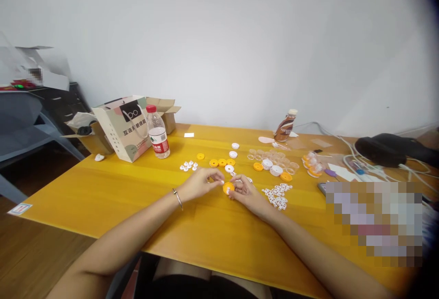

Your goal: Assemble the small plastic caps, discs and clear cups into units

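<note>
My left hand (200,184) is closed in a pinch on a small white plastic piece (222,182), just left of the disc. Between the fingers of my right hand (246,191) is a round orange plastic disc (226,186), held tilted above the table. Something small and white shows at the disc's lower part, by my right thumb; I cannot tell it from the nail. Beyond my hands lie several orange discs (222,162) and a white disc (229,169). Several small white knobs (186,166) are grouped beyond my left hand. White openwork pieces (279,194) lie right of my right hand.
Clear cups (274,156) stand behind stacked white discs (276,170). A water bottle (158,134), paper bag (128,130) and cardboard box (168,114) stand back left. At the back right are a brown bottle (285,126), cables (338,141) and a black object (380,149). The yellow table (103,198) meets a wall.
</note>
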`<act>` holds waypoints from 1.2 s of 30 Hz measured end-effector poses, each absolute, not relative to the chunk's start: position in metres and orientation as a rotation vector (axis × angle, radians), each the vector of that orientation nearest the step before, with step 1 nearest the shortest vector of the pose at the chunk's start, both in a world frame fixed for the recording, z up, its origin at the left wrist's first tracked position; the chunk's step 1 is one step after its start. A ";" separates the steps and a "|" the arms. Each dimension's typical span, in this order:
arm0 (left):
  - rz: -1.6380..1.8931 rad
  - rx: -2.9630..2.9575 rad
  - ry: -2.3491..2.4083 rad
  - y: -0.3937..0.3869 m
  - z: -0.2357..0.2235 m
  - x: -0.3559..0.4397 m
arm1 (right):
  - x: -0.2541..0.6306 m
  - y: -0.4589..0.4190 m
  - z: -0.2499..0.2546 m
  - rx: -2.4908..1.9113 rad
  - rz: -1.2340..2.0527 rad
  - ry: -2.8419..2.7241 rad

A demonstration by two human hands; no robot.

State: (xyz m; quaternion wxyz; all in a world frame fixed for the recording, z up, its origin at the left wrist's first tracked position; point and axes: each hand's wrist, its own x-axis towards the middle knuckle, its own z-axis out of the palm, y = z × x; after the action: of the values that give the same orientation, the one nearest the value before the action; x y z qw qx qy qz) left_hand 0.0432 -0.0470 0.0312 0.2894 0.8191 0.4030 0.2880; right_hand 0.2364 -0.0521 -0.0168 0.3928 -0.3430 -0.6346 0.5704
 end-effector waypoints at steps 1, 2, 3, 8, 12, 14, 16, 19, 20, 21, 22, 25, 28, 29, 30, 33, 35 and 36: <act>0.780 2.182 1.072 -0.048 0.031 0.045 | 0.235 -0.053 -0.017 -0.869 1.445 -1.605; 0.784 2.181 1.068 -0.048 0.030 0.046 | 0.234 -0.055 -0.017 -0.871 1.441 -1.604; 0.787 2.186 1.059 -0.048 0.029 0.047 | 0.232 -0.056 -0.016 -0.878 1.436 -1.603; 0.926 2.235 0.989 -0.046 0.022 0.051 | 0.229 -0.059 -0.010 -0.929 1.399 -1.614; 0.951 2.205 0.978 -0.043 0.015 0.053 | 0.229 -0.059 -0.011 -0.931 1.387 -1.632; 0.925 2.189 0.998 -0.042 0.012 0.054 | 0.229 -0.059 -0.012 -0.926 1.383 -1.635; 0.899 2.178 1.019 -0.041 0.011 0.055 | 0.229 -0.058 -0.014 -0.918 1.380 -1.642; 0.886 2.176 1.021 -0.043 0.011 0.056 | 0.229 -0.058 -0.015 -0.908 1.378 -1.652; 0.883 2.179 1.016 -0.044 0.011 0.056 | 0.229 -0.059 -0.015 -0.911 1.374 -1.653; 0.878 2.183 1.014 -0.045 0.012 0.057 | 0.228 -0.059 -0.015 -0.916 1.370 -1.652; 0.867 2.182 1.016 -0.046 0.012 0.057 | 0.228 -0.059 -0.015 -0.917 1.366 -1.650; 0.871 2.115 1.046 -0.049 0.013 0.058 | 0.228 -0.059 -0.016 -0.893 1.360 -1.655; 0.908 2.016 1.053 -0.049 0.010 0.059 | 0.229 -0.059 -0.015 -0.891 1.368 -1.654; 0.911 2.005 1.046 -0.048 0.009 0.059 | 0.229 -0.058 -0.015 -0.902 1.371 -1.650; 0.903 2.003 1.039 -0.047 0.008 0.059 | 0.230 -0.058 -0.014 -0.910 1.376 -1.648; 0.890 2.007 1.016 -0.044 0.005 0.059 | 0.232 -0.056 -0.012 -0.902 1.402 -1.640; 0.899 1.997 1.001 -0.042 0.005 0.059 | 0.234 -0.055 -0.011 -0.883 1.441 -1.625; 0.906 1.991 1.004 -0.042 0.006 0.058 | 0.235 -0.055 -0.011 -0.875 1.460 -1.613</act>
State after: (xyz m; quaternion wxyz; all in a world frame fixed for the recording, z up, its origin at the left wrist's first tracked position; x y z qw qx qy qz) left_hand 0.0584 -0.0416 0.0056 0.3592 0.7719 0.3895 0.3514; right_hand 0.2348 -0.0547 -0.0111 0.3876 -0.3438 -0.6341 0.5739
